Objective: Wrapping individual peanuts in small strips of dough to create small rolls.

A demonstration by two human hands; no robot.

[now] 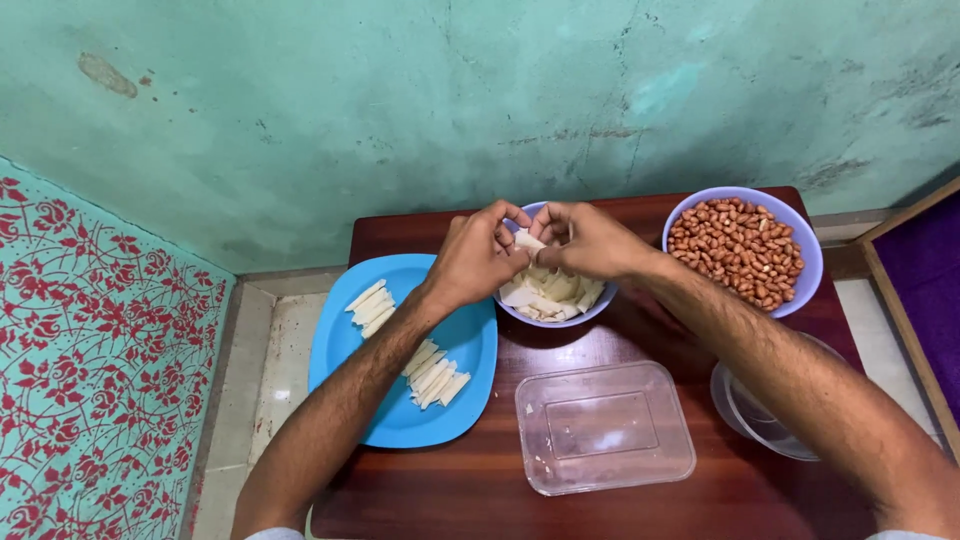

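While rolled pale sticks [432, 377] lie on the glossy blue plate [400, 425] left of the small lilac bowl [556, 318], left hand [478, 255] and right hand [588, 240] pinch one thin dough wrapper [527, 241] above that bowl, and smooth red-brown peanuts [740, 250] fill a rounder bowl [810, 268] to its right.

A bright blue plate [345, 370] carries pale cream strips [436, 378], two lilac bowls [812, 262] hold reddish-brown peanuts [738, 248] and cream wrappers [553, 292], the table [480, 490] is dark red-brown wood, the wall [400, 100] mottled teal, and the cloth [90, 350] turquoise with red flowers.
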